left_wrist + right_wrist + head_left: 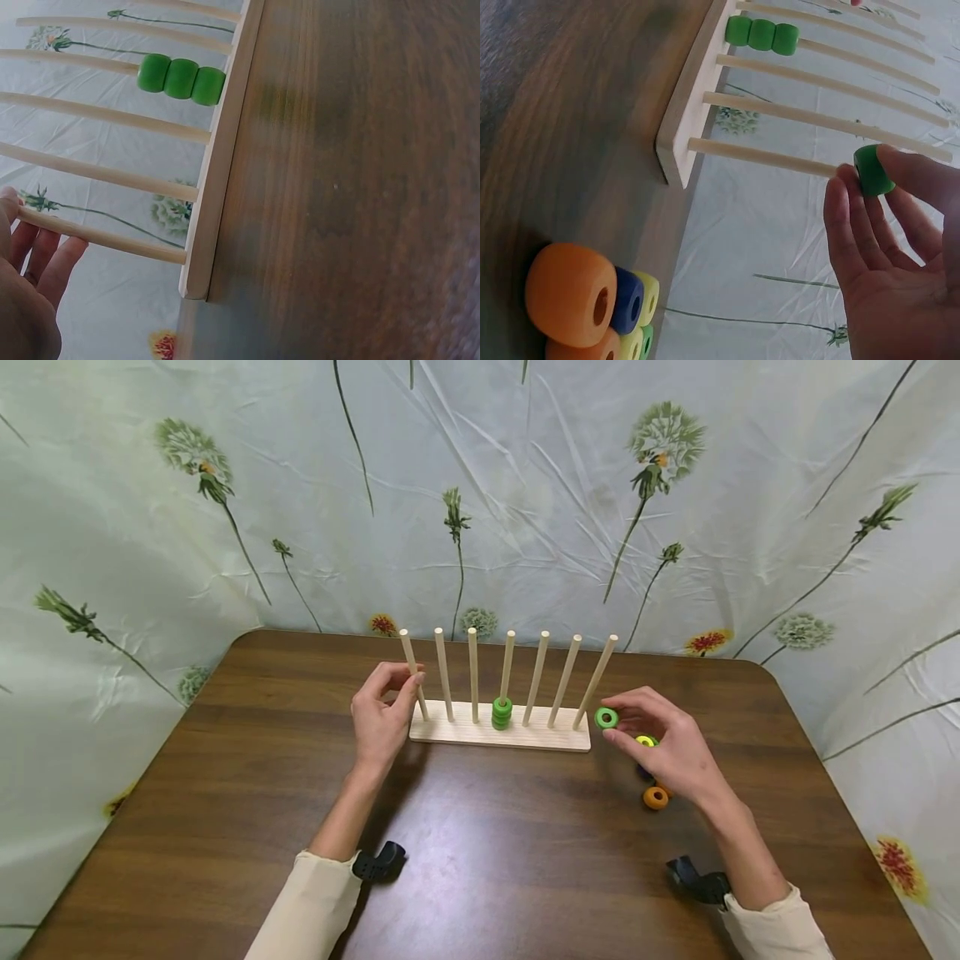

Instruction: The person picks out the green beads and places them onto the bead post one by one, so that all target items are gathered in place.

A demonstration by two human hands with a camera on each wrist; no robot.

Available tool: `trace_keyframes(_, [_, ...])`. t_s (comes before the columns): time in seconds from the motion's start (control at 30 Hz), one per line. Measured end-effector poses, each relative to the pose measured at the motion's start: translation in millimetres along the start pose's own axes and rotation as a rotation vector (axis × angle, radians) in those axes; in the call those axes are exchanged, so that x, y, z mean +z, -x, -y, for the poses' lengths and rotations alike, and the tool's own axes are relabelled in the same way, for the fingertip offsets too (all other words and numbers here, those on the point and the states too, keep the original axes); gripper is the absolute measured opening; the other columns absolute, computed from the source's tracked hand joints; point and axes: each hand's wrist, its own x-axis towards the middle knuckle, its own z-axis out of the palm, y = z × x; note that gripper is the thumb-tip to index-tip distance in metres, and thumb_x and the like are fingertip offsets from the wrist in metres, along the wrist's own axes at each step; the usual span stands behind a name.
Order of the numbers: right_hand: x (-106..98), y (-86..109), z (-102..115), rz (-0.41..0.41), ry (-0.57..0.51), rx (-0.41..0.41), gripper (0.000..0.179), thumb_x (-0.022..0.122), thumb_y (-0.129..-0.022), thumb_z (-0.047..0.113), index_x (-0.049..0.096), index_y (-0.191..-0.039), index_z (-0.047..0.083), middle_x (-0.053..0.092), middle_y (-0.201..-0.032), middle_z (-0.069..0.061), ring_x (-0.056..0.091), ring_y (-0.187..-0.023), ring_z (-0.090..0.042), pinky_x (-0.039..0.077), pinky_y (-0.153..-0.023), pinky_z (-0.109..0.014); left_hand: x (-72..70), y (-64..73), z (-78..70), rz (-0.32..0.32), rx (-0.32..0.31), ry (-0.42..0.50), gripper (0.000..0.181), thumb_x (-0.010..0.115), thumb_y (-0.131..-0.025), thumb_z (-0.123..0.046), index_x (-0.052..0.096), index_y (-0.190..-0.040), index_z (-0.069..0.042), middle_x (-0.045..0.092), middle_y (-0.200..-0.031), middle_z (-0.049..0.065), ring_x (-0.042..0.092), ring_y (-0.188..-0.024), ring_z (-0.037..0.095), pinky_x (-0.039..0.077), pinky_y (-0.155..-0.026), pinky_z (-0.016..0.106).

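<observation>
A wooden peg rack has a pale base (465,737) and a row of several upright pegs. Three green beads (180,78) are stacked on its middle peg. My left hand (381,718) holds the leftmost peg (124,244) between thumb and fingers, in its upper half. Beyond the rack's right end, my right hand (671,739) pinches a single green bead (871,171) between thumb and fingertips. That bead is off the pegs, raised beside the rightmost peg (597,677), its hole facing the head camera.
Under and beside my right hand, loose beads lie on the brown table (495,835): orange (564,292), blue (622,301), yellow (651,294) and green, partly hidden in the head view. A flower-patterned sheet (300,502) hangs behind the table's back edge.
</observation>
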Motion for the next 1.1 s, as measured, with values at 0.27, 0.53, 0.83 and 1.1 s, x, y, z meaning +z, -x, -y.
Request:
trace_keyframes(0.27, [5, -5.7, 7, -0.053, -0.024, 0.016, 0.038, 0.08, -0.085, -0.008, 0.073, -0.12, 0.006, 0.068, -0.111, -0.007, 0.069, -0.092, -0.004, 0.057, -0.085, -0.014, -1.6, 0.4, -0.9, 0.004, 0.021, 0.003, 0.007, 0.072, -0.093, 0.004, 0.072, -0.097, 0.01, 0.074, -0.1, 0.028, 0.061, -0.074, 0.002, 0.049, -0.062, 0.006])
trace_keyframes(0.53, [9, -11.2, 12, -0.082, -0.03, -0.022, 0.041, 0.079, -0.083, -0.012, 0.074, -0.12, 0.006, 0.065, -0.114, -0.007, 0.068, -0.097, -0.003, 0.057, -0.087, -0.015, -1.4, 0.2, -0.5, 0.005, 0.022, 0.002, 0.007, 0.072, -0.093, 0.004, 0.072, -0.097, 0.009, 0.075, -0.1, 0.028, 0.061, -0.074, 0.001, 0.048, -0.062, 0.007])
trace_keyframes(0.83, [14, -14.7, 14, -0.09, -0.029, -0.066, 0.043, 0.08, -0.084, -0.01, 0.073, -0.123, 0.006, 0.067, -0.112, -0.006, 0.067, -0.099, -0.001, 0.056, -0.085, -0.013, -0.9, -0.6, 2.9, 0.006, 0.012, -0.004, 0.008, 0.072, -0.094, 0.002, 0.073, -0.098, 0.008, 0.073, -0.097, 0.026, 0.061, -0.074, 0.003, 0.048, -0.062, 0.007])
trace_keyframes(1.1, [17, -19.0, 19, -0.121, -0.055, -0.091, 0.042, 0.078, -0.085, -0.011, 0.072, -0.124, 0.005, 0.067, -0.112, -0.005, 0.068, -0.096, -0.004, 0.057, -0.083, -0.013, -0.8, -0.6, 1.9, 0.005, 0.006, -0.007, 0.007, 0.072, -0.094, 0.002, 0.072, -0.098, 0.008, 0.073, -0.097, 0.026, 0.061, -0.074, 0.005, 0.049, -0.063, 0.007])
